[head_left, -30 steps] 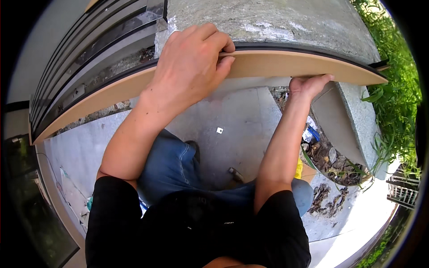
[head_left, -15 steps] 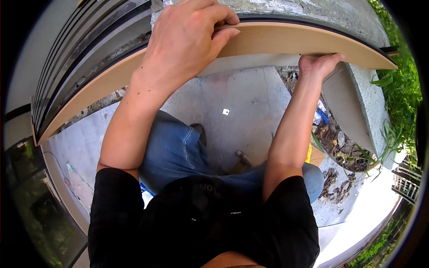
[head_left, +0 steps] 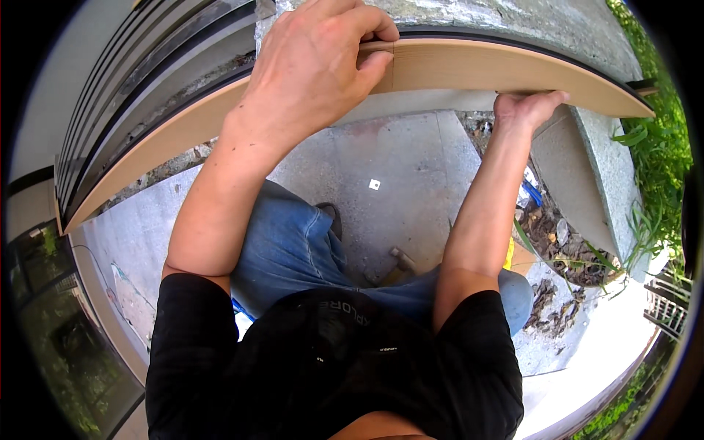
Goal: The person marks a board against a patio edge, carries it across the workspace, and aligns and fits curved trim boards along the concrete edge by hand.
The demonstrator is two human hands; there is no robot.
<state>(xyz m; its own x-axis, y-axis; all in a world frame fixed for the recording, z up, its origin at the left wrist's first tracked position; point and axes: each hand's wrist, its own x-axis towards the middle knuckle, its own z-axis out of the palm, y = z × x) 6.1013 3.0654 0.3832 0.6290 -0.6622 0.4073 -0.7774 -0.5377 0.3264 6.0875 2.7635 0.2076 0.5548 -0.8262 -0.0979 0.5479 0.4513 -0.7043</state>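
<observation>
A long light-brown wood-grain board [head_left: 469,64] with a dark back edge stretches across the top of the head view, bowed by the lens. My left hand [head_left: 315,66] is over its upper edge, thumb and forefinger pinched together. A thin brown sliver shows between them, too small to name. Just right of those fingertips a fine line crosses the board's face. Farther right, my right hand [head_left: 524,110] supports the board from its lower edge, the thumb spread to the right. The other fingers of that hand are hidden behind the board.
Behind the board runs a rough concrete ledge [head_left: 469,18]. Several dark long strips [head_left: 161,66] lie at the upper left. A small white square [head_left: 375,185] lies on the grey floor panel [head_left: 345,158]. A stone slab [head_left: 579,172], dirt with debris [head_left: 561,242] and green plants [head_left: 660,147] are at right.
My left thumb has drawn back slightly from the forefinger's tip, and the fine line on the board now shows beside it. The right hand keeps its place under the board.
</observation>
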